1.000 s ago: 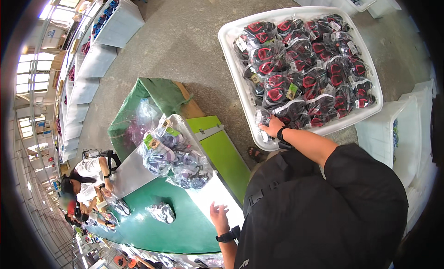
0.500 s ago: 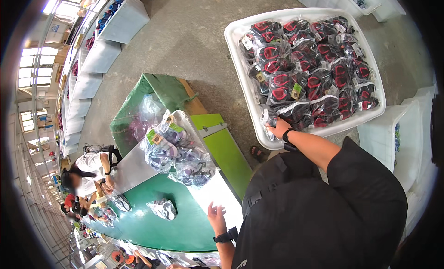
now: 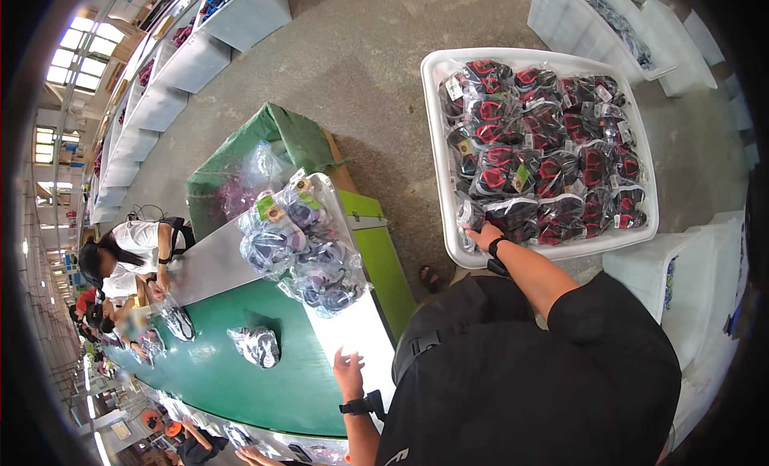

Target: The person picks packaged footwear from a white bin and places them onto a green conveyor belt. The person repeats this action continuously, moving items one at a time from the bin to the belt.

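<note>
My right hand reaches into the near left corner of a white plastic bin. Its fingers are closed on a bagged pair of shoes, partly hidden by the hand and the bag's glare. Rows of black and red shoes in transparent bags fill the bin. My left hand hangs over the white edge strip of the green-topped table, fingers apart and holding nothing. Beyond it, purple-grey bagged shoes lie heaped at the table's end. One bagged pair lies alone on the green surface.
A green cloth-covered container holding plastic bags stands beyond the table end. White bins line the left side and the right. Other people work along the table's far left. A sandalled foot shows on the floor.
The view has shifted, so the table appears further left and the bin slightly lower. My right hand stays at the same corner of the bin; my left hand remains over the table edge.
</note>
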`<action>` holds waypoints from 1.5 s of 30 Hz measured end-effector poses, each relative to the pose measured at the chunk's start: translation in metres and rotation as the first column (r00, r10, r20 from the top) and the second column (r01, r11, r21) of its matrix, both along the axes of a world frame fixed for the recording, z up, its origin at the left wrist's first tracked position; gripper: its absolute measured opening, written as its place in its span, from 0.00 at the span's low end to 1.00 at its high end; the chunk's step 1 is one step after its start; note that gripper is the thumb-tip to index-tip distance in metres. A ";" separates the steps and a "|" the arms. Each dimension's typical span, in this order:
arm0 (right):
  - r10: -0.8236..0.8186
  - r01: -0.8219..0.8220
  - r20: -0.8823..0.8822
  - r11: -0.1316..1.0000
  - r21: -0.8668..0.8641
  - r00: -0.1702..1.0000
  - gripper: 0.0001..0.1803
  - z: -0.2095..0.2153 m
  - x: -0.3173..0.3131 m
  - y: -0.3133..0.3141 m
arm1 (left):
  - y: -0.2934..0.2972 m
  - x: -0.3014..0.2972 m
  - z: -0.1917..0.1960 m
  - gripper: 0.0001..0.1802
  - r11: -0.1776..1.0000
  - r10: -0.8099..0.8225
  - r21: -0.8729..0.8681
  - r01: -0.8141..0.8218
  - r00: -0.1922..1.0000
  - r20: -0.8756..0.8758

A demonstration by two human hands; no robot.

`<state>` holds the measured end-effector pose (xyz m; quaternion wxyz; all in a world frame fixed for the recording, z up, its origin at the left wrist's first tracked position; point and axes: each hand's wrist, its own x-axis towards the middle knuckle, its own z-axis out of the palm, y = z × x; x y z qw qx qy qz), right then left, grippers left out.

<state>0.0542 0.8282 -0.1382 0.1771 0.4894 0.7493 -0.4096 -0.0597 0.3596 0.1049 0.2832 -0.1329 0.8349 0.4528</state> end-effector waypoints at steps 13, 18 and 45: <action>-0.099 0.093 -0.420 0.995 -0.033 0.902 0.27 0.066 0.045 0.000 | -0.121 -0.028 -0.054 0.22 0.996 -0.020 -0.086 0.015 0.998 -0.056; -0.375 0.390 -0.251 0.921 0.008 0.892 0.23 0.053 0.100 0.003 | -0.194 -0.074 -0.087 0.22 0.947 -0.041 -0.318 -0.056 0.956 -0.291; 0.033 -0.043 -0.136 0.997 -0.068 0.990 0.17 0.130 0.044 -0.052 | -0.276 -0.191 -0.096 0.41 0.826 0.163 -0.489 -0.280 0.949 -0.269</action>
